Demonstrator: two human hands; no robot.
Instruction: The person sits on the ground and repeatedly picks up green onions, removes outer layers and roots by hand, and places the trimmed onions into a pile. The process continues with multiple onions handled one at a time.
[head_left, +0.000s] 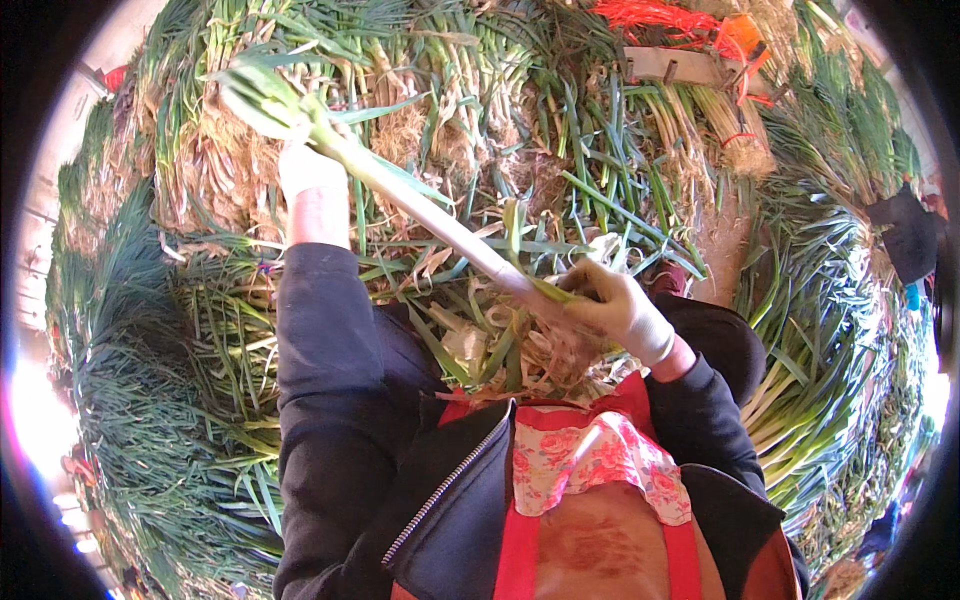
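Note:
A long green onion stalk (439, 221) lies slantwise in front of me, its leafy top up at the left and its root end down at the right. My left hand (311, 161), in a white glove, is closed around it just below the leaves. My right hand (619, 307), gloved too, is at the root end, with thumb and fingers on a green leaf strip beside the white base; whether it also grips the stalk is unclear. The roots (566, 337) are blurred. Under them, peeled leaves and skins (469, 345) are heaped at my lap.
Rows of green onions with roots (232, 157) lie ahead. More piles of green onions flank me at left (142, 382) and right (817, 375). A wooden bench (649, 66) at the upper right bears orange-red ties (660, 19); a tied onion bundle (742, 146) lies beside it.

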